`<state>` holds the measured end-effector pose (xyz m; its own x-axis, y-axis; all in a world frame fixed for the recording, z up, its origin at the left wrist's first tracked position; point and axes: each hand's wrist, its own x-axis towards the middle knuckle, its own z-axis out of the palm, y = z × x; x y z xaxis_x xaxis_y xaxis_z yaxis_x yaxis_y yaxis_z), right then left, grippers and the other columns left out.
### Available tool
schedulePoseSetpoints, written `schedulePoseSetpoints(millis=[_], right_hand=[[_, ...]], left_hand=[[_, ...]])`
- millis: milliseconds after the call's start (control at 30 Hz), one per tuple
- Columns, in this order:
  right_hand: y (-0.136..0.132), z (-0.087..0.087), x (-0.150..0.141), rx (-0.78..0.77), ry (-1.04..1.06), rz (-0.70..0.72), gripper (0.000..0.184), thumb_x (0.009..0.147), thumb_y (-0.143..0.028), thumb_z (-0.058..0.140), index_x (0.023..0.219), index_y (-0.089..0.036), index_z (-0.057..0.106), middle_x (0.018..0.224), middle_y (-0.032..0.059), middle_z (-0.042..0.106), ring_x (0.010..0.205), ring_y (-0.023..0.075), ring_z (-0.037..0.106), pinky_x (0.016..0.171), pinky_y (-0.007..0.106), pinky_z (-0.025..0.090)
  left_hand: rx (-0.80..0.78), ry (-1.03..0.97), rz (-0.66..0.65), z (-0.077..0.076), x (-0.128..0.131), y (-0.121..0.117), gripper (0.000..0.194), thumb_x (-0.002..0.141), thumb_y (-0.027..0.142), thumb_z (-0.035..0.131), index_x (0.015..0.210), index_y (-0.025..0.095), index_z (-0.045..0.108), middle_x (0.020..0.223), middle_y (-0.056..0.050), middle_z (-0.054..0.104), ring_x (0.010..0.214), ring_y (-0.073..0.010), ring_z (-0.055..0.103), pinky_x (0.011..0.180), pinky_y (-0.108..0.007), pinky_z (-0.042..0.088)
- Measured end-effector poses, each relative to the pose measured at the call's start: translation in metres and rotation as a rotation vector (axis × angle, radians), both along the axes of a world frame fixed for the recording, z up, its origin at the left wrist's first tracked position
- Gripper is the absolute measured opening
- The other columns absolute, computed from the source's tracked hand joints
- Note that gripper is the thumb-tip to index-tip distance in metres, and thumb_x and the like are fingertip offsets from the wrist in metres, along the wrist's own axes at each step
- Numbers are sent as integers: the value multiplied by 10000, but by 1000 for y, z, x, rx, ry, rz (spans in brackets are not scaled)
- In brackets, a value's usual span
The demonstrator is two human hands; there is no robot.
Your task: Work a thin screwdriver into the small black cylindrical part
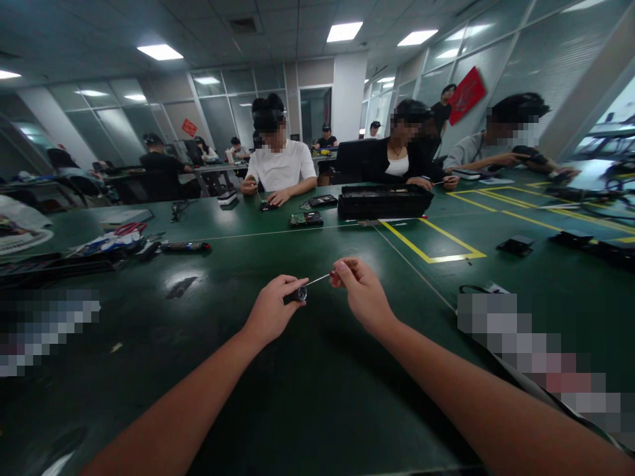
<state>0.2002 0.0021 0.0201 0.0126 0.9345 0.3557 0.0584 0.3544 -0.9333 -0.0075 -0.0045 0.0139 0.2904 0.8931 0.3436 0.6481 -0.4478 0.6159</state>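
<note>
Above the green table (317,396), my left hand (275,307) is closed around a small dark cylindrical part (300,293) with a shiny round end facing me. My right hand (362,291) pinches the red handle of a thin screwdriver (320,279). Its metal shaft slants down to the left, and the tip is at the upper edge of the cylindrical part. Whether the tip touches the part or passes behind it, I cannot tell. My fingers hide most of the handle and the rear of the part.
Across the table sit a long black housing (384,201) and a green circuit board (306,219). A dark tube-shaped item (186,247) lies at the left, near red-handled scissors (130,228). Black brackets (516,245) are at the right. Several people work around the far side.
</note>
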Motion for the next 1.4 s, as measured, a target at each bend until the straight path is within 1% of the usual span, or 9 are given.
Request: schedulePoseSetpoints(millis=[133, 333, 600, 700, 800, 967, 1133, 1267, 1400], right_hand=[[0, 0, 1, 6, -14, -50, 268, 956, -459, 517, 925, -204, 593, 783, 25, 647, 726, 171, 616, 714, 332, 495], [-3, 1, -1, 22, -35, 8, 259, 961, -448, 514, 959, -204, 603, 837, 37, 672, 784, 179, 648, 762, 341, 509], [-1, 0, -3, 30, 0, -23, 284, 935, -480, 545, 927, -202, 606, 799, 36, 691, 732, 179, 659, 724, 334, 515], [-2, 5, -1, -14, -44, -26, 299, 910, -488, 587, 908, -192, 626, 771, 36, 704, 714, 179, 670, 713, 329, 517], [-7, 14, 2, -66, -170, -70, 340, 877, -520, 632, 823, -184, 646, 694, 30, 698, 640, 173, 654, 649, 315, 495], [-11, 21, 3, -60, -238, -123, 338, 892, -509, 616, 830, -180, 666, 674, 26, 700, 613, 167, 648, 609, 299, 480], [-7, 18, 3, -110, -164, -102, 359, 888, -518, 624, 841, -165, 671, 708, 47, 723, 641, 169, 669, 648, 305, 507], [-3, 13, 5, -157, -154, -128, 435, 861, -591, 629, 807, -163, 684, 665, 51, 713, 605, 174, 661, 622, 313, 505], [1, 7, 5, -168, -104, -153, 443, 855, -599, 629, 789, -165, 690, 647, 48, 700, 587, 167, 647, 606, 308, 499]], left_hand=[[-14, -8, 0, 0, 1, -1, 470, 836, 115, 700, 1268, 298, 658, 1188, -29, 642, 1104, -204, 587, 977, -377, 482], [9, -10, -6, -1, -1, 0, 472, 833, 94, 703, 1254, 304, 664, 1181, -24, 642, 1103, -193, 585, 966, -365, 470], [42, -38, 7, -2, -1, 1, 474, 811, 105, 736, 1244, 287, 670, 1163, -25, 653, 1097, -196, 600, 967, -355, 472], [34, -45, 9, -3, -1, 1, 478, 817, 132, 739, 1260, 293, 661, 1176, -26, 653, 1103, -200, 600, 979, -361, 471], [14, -49, 27, -3, -2, 1, 486, 826, 154, 738, 1280, 300, 646, 1198, -26, 648, 1118, -201, 594, 990, -369, 465], [9, -58, 33, -2, -2, 0, 478, 832, 170, 737, 1284, 293, 644, 1200, -29, 647, 1119, -203, 595, 984, -365, 466], [6, -63, 16, -1, -2, -1, 475, 836, 176, 733, 1286, 300, 642, 1205, -23, 649, 1121, -202, 598, 978, -363, 473], [11, -75, 6, 0, -2, -1, 470, 827, 164, 742, 1268, 296, 651, 1195, -22, 655, 1120, -199, 602, 986, -370, 476], [18, -97, -20, 0, -1, -1, 472, 822, 158, 747, 1266, 288, 653, 1205, -26, 666, 1135, -200, 608, 1010, -375, 475]])
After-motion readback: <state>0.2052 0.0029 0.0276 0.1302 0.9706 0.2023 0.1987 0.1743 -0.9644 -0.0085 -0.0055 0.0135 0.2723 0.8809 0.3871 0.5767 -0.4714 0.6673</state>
